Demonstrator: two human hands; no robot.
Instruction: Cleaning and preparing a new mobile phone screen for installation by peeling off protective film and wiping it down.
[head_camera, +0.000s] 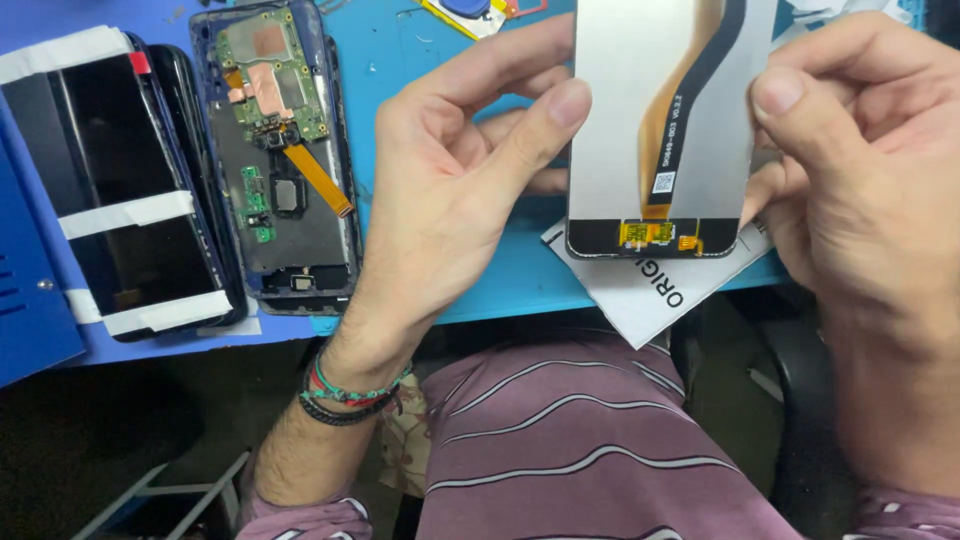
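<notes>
Holding a replacement phone screen (660, 120) back-side up above the blue table (480, 270), the left hand (450, 190) and right hand (850, 170) pinch its long edges, keeping fingers off the black flex cable. Left of them lies an opened phone (285, 160) with its circuit board exposed, beside a taped old screen (120, 190).

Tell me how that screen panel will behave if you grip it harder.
The panel looks thin and flat, so probably light yet fragile; it may crack if flexed. The left hand and right hand pinch only its edges. Its black flex cable would likely bend or tear easily.
</notes>
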